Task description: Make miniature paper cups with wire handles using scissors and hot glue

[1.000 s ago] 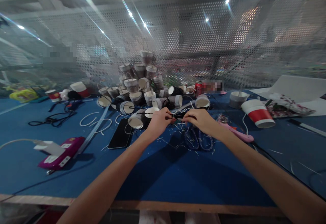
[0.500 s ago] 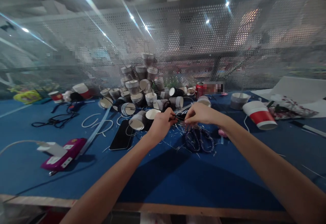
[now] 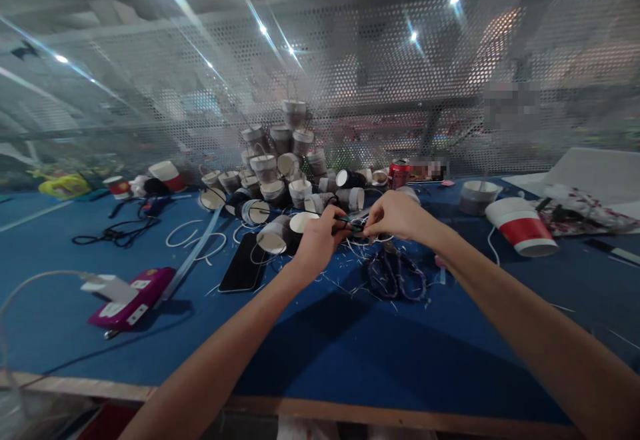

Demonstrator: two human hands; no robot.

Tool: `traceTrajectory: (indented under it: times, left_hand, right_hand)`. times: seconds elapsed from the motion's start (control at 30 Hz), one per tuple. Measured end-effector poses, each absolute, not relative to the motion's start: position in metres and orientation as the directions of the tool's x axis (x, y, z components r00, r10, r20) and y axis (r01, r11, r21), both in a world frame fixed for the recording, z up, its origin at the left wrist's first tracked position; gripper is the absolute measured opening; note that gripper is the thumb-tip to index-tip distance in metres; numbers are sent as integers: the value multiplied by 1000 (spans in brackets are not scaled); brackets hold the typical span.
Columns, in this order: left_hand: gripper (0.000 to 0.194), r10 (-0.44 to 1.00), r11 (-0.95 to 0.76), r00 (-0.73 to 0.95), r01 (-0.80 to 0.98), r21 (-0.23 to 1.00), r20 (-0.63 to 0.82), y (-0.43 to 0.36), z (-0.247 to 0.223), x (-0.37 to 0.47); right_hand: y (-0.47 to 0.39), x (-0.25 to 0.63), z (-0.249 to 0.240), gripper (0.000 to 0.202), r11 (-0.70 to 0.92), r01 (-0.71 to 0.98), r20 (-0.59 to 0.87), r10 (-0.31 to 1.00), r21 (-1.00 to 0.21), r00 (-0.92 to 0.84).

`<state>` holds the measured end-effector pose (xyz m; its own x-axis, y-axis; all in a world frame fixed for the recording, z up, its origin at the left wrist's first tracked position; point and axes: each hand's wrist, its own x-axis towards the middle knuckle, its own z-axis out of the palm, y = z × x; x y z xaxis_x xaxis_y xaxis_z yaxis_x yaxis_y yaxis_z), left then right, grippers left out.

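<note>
– Where is the thin dark piece (image 3: 356,228) found?
– It is held above the blue table (image 3: 300,353), between the left hand (image 3: 317,240) and the right hand (image 3: 395,217), in front of the piled cups (image 3: 274,235).
– And how is its look?
– It is narrow and almost black, with a slightly greenish tint. Its full shape cannot be told, because a good part is covered by the fingers.
– In what manner is it held?
– On its left side it is pinched by the left thumb and fingers, which are nearly closed. Its right side is pinched by the right fingertips, also brought close together.
– What is seen nearby?
– Scissors (image 3: 397,277) with dark handles are seen near the right hand, among white scraps (image 3: 345,280).
</note>
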<state>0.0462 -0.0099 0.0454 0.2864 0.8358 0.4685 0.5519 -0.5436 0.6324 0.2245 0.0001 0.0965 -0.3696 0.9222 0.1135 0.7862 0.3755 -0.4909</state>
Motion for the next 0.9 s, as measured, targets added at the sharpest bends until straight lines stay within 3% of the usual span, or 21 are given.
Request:
traceTrajectory:
  times: [0.67,0.9]
  left_hand:
    - [23,857,-506,295,324,799,423,-8,39,49]
    - [15,883,-458,285,347,818,374,-9,43,49]
  right_hand:
    - [-3,217,91,19,327,886,235,937,-330,-259]
    - [0,215,86,24,351,890,256,925,-291,-281]
